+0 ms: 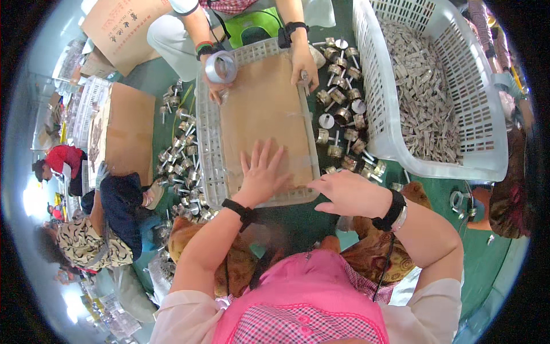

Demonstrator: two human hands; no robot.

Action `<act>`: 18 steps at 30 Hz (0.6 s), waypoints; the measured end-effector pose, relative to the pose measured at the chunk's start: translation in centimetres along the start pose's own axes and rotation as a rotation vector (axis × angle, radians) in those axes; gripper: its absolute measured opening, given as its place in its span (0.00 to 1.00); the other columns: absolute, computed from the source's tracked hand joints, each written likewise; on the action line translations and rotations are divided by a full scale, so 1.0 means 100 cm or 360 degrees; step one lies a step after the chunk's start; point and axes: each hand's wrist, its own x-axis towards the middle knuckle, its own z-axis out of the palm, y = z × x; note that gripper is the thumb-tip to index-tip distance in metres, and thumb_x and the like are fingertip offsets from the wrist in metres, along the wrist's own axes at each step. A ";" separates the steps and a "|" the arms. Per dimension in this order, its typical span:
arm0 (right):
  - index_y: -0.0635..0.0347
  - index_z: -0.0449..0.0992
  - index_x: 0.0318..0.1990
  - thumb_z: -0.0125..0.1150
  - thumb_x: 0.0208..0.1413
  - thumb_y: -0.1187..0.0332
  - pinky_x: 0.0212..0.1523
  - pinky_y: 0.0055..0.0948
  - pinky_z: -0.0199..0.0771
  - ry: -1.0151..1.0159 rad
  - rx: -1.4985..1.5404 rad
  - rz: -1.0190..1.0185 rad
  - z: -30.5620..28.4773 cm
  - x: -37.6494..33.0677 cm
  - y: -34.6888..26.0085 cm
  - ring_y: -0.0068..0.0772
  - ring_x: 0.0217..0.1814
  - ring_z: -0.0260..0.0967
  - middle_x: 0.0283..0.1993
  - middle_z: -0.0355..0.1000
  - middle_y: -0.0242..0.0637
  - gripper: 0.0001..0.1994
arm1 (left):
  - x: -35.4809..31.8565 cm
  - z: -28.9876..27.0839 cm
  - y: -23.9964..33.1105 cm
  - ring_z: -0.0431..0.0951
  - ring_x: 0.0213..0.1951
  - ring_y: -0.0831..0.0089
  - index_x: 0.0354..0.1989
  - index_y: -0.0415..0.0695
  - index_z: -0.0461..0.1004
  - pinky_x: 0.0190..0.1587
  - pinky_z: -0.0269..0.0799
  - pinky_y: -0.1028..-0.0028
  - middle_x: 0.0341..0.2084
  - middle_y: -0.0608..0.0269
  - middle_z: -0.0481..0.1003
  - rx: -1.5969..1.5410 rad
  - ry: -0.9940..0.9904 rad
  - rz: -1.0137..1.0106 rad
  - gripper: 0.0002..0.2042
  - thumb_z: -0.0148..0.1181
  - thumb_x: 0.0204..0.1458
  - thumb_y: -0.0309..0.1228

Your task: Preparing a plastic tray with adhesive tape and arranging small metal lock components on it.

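Observation:
A flat brown cardboard piece (264,106) lies over a pale plastic crate (209,166) in front of me. My left hand (261,176) rests palm down on its near part, fingers spread, gripping nothing. At the crate's near right corner, my right hand (354,194) has its thumb apart and its fingers loosely bent; nothing shows in it. Whether its fingertips touch the rim I cannot tell. Across from me, another person's hands (305,64) are at the crate's far sides. A roll of clear tape (221,67) is by that person's hand on the left.
Small metal motor-like parts with shafts (344,103) lie on both sides of the crate. On the right, a large white basket (395,137) holds many small grey pieces (424,97). A cardboard box (130,129) stands at left. Another person (91,238) sits further left.

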 end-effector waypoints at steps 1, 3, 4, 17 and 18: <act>0.62 0.67 0.47 0.58 0.47 0.58 0.39 0.39 0.69 -0.0006 0.0015 0.0002 0.000 -0.001 -0.001 0.48 0.39 0.69 0.35 0.69 0.46 0.22 | 0.001 -0.002 0.000 0.39 0.65 0.50 0.63 0.54 0.50 0.58 0.34 0.39 0.64 0.56 0.42 0.0006 -0.0012 -0.0008 0.34 0.50 0.49 0.50; 0.62 0.68 0.46 0.59 0.47 0.58 0.40 0.38 0.69 -0.0034 -0.0024 0.0036 0.000 -0.004 -0.002 0.47 0.39 0.68 0.34 0.69 0.45 0.22 | 0.001 -0.001 0.000 0.39 0.65 0.50 0.63 0.54 0.50 0.58 0.34 0.39 0.64 0.57 0.42 0.0007 -0.0033 -0.0014 0.33 0.50 0.49 0.50; 0.62 0.68 0.46 0.59 0.47 0.58 0.40 0.38 0.69 -0.0041 -0.0015 0.0041 0.001 -0.006 0.000 0.47 0.39 0.68 0.34 0.69 0.45 0.22 | 0.001 0.001 0.001 0.39 0.65 0.50 0.63 0.54 0.50 0.58 0.34 0.39 0.64 0.57 0.42 0.0018 -0.0032 -0.0009 0.33 0.50 0.49 0.50; 0.63 0.68 0.41 0.60 0.44 0.60 0.38 0.41 0.70 0.0139 0.0000 -0.0004 0.007 -0.012 0.003 0.49 0.36 0.69 0.32 0.70 0.47 0.19 | 0.018 0.003 -0.007 0.40 0.65 0.51 0.63 0.51 0.48 0.58 0.36 0.39 0.63 0.56 0.45 0.0030 0.0083 0.0041 0.38 0.53 0.46 0.54; 0.63 0.68 0.42 0.59 0.44 0.60 0.38 0.40 0.70 0.0154 -0.0017 0.0003 0.008 -0.012 0.005 0.48 0.37 0.69 0.32 0.69 0.46 0.19 | 0.019 0.005 -0.008 0.40 0.65 0.51 0.64 0.51 0.48 0.58 0.36 0.39 0.63 0.57 0.45 0.0029 0.0088 0.0050 0.38 0.53 0.46 0.54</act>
